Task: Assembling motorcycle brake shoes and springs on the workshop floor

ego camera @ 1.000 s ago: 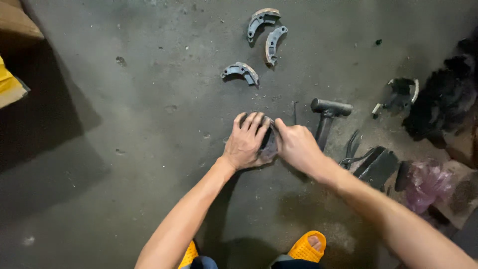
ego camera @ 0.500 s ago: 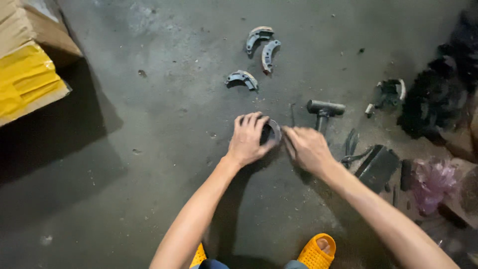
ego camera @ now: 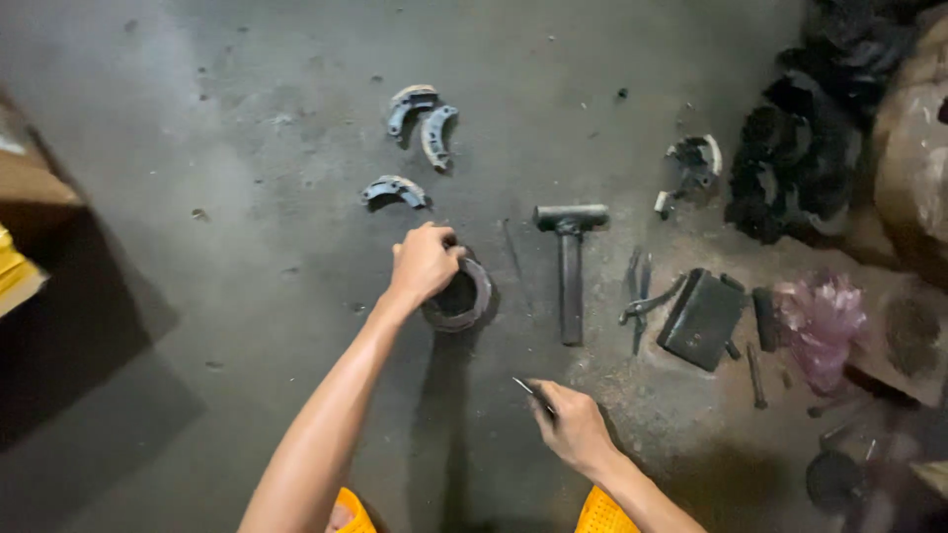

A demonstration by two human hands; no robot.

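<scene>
My left hand (ego camera: 425, 263) grips the rim of a dark round metal drum (ego camera: 464, 298) that lies on the concrete floor. My right hand (ego camera: 571, 426) is drawn back near my knees and pinches a small thin metal piece (ego camera: 526, 387) between its fingers. A hammer (ego camera: 570, 265) lies just right of the drum. Three curved grey brake shoes (ego camera: 415, 138) lie on the floor beyond the drum.
Pliers (ego camera: 642, 294), a flat black block (ego camera: 703, 318) and small tools lie right of the hammer. A pink plastic bag (ego camera: 820, 326) and a heap of dark parts (ego camera: 800, 148) are at the right. A cardboard box (ego camera: 25, 237) stands at the left edge.
My right hand has left the drum and pulled back toward me with a small metal piece. My left hand stays on the drum. The view has shifted.
</scene>
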